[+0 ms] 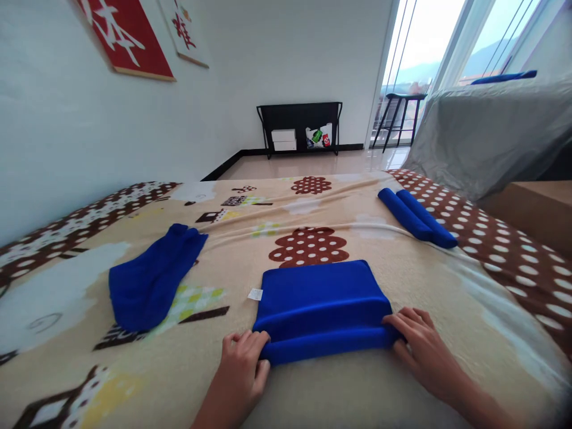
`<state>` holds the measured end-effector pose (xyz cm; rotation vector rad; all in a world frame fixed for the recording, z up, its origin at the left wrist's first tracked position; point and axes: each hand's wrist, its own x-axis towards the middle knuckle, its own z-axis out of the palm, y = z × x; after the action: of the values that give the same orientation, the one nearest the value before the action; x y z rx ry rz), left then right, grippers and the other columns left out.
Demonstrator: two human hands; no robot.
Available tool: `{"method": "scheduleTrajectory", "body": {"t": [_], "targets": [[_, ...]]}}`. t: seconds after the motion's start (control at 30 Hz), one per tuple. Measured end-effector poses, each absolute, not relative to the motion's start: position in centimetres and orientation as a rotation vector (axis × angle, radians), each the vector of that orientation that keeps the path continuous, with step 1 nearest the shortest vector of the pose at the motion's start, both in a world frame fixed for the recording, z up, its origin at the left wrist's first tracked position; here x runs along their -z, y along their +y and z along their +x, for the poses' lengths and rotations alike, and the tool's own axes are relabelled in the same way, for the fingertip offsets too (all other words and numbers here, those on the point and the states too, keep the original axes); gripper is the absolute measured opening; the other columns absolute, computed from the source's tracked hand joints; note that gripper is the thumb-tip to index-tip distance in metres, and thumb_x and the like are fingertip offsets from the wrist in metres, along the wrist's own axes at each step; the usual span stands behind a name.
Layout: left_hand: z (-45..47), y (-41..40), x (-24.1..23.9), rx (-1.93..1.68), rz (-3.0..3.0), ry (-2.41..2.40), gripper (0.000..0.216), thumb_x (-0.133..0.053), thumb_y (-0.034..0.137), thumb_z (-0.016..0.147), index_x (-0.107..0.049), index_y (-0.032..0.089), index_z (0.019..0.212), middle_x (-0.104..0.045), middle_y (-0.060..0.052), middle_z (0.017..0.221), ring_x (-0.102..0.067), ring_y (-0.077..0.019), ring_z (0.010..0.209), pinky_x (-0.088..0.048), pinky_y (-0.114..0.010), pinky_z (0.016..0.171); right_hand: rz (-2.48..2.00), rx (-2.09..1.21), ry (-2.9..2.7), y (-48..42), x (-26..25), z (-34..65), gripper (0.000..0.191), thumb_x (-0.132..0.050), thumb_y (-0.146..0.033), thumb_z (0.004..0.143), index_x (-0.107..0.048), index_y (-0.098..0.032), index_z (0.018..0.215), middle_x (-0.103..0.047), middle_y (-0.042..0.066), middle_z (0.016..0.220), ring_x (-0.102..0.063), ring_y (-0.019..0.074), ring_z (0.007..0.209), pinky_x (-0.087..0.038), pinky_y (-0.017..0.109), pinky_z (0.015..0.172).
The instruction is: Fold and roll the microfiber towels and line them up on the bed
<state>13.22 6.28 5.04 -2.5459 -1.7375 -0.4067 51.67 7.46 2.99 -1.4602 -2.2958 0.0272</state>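
Observation:
A folded blue towel [319,295] lies flat on the patterned blanket [201,369] in front of me, its near edge turned into a roll. My left hand [243,369] grips the left end of that roll with curled fingers. My right hand [422,345] holds the right end, fingers pressed on the cloth. A small white label [255,294] sticks out at the towel's left side.
A loose blue towel [152,277] lies to the left. Two rolled blue towels [417,217] rest at the far right of the blanket. A grey covered piece of furniture [491,134] stands at right, a black shelf [299,128] against the far wall.

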Motion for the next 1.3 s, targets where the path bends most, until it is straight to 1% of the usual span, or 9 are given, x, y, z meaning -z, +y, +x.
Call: {"method": "scheduleTrajectory", "body": {"t": [0.17, 0.37, 0.53, 0.7, 0.83, 0.97, 1.07, 1.2, 1.3], "targets": [[17.6, 6.2, -4.7, 0.480, -2.228, -1.688, 0.041, -0.042, 0.005, 0.081, -0.063, 0.019, 0.113, -0.069, -0.011, 0.119, -0.061, -0.0284, 0.111, -0.033, -0.053, 0.096, -1.516, 0.218, -2.114, 7.4, -3.0, 47.9, 0.037, -0.043, -0.010, 0.084, -0.061, -0.018, 0.116, -0.062, 0.011, 0.125, -0.054, 0.0275, 0.115, -0.033, 0.049, 0.100], [21.5, 6.8, -3.4, 0.443, -2.581, -1.344, 0.049, -0.043, 0.019, 0.094, -0.043, 0.017, 0.143, -0.054, -0.004, 0.144, -0.050, -0.0178, 0.131, -0.036, -0.036, 0.108, -1.153, 0.035, -2.537, 8.1, -2.8, 44.1, 0.055, -0.045, -0.023, 0.095, -0.035, -0.022, 0.149, -0.045, 0.002, 0.149, -0.041, 0.0178, 0.137, -0.029, 0.040, 0.114], [13.4, 6.6, -1.7, 0.445, -2.425, -1.493, 0.052, -0.046, 0.029, 0.096, -0.037, 0.021, 0.147, -0.055, -0.005, 0.144, -0.051, -0.0185, 0.131, -0.032, -0.038, 0.109, -1.423, 0.149, -2.436, 8.8, -0.8, 50.9, 0.057, -0.045, -0.042, 0.099, -0.032, -0.024, 0.151, -0.047, 0.005, 0.147, -0.046, 0.0202, 0.134, -0.032, 0.044, 0.112], [15.0, 6.3, -3.3, 0.515, -2.353, -1.445, 0.050, -0.048, 0.018, 0.092, -0.047, 0.021, 0.142, -0.060, -0.006, 0.137, -0.054, -0.0227, 0.128, -0.013, -0.046, 0.116, -1.459, 0.233, -2.352, 8.1, -1.9, 48.5, 0.049, -0.045, -0.038, 0.099, -0.046, -0.019, 0.144, -0.047, 0.009, 0.147, -0.042, 0.0258, 0.138, -0.030, 0.050, 0.113], [21.2, 7.4, -4.6, 0.411, -2.614, -1.314, 0.050, -0.043, 0.016, 0.093, -0.045, 0.016, 0.143, -0.053, -0.006, 0.145, -0.049, -0.0185, 0.133, -0.029, -0.037, 0.111, -1.269, 0.048, -2.505, 8.4, -3.2, 42.6, 0.051, -0.041, -0.038, 0.100, -0.040, -0.020, 0.148, -0.041, 0.007, 0.151, -0.042, 0.0220, 0.138, -0.038, 0.043, 0.110], [19.5, 8.5, -3.5, 0.305, -2.583, -1.476, 0.048, -0.041, 0.032, 0.099, -0.043, 0.019, 0.144, -0.050, -0.006, 0.148, -0.049, -0.0195, 0.133, -0.040, -0.037, 0.103, -1.380, 0.036, -2.493, 9.9, -2.2, 44.7, 0.056, -0.039, -0.047, 0.100, -0.037, -0.020, 0.149, -0.040, 0.007, 0.151, -0.043, 0.0226, 0.137, -0.041, 0.046, 0.108], [15.0, 8.3, -2.3, 0.340, -2.447, -1.586, 0.047, -0.042, 0.034, 0.099, -0.045, 0.021, 0.143, -0.051, -0.007, 0.146, -0.050, -0.0217, 0.132, -0.038, -0.041, 0.105, -1.506, 0.116, -2.405, 10.4, -1.1, 49.2, 0.058, -0.040, -0.050, 0.099, -0.040, -0.019, 0.148, -0.043, 0.009, 0.149, -0.045, 0.0232, 0.135, -0.039, 0.047, 0.109], [14.6, 7.7, -2.6, 0.419, -2.345, -1.570, 0.042, -0.043, 0.024, 0.096, -0.053, 0.018, 0.137, -0.058, -0.010, 0.139, -0.053, -0.0262, 0.129, -0.020, -0.053, 0.114, -1.529, 0.225, -2.338, 9.7, -1.5, 49.2, 0.051, -0.042, -0.044, 0.100, -0.049, -0.015, 0.141, -0.047, 0.011, 0.146, -0.042, 0.0259, 0.138, -0.030, 0.051, 0.114], [19.0, 8.3, -3.9, 0.413, -2.501, -1.483, 0.046, -0.040, 0.017, 0.094, -0.051, 0.016, 0.138, -0.056, -0.009, 0.141, -0.051, -0.0235, 0.131, -0.028, -0.047, 0.112, -1.406, 0.122, -2.413, 9.4, -2.9, 44.6, 0.044, -0.039, -0.035, 0.101, -0.051, -0.017, 0.140, -0.044, 0.007, 0.149, -0.040, 0.0219, 0.139, -0.034, 0.044, 0.114]]}}
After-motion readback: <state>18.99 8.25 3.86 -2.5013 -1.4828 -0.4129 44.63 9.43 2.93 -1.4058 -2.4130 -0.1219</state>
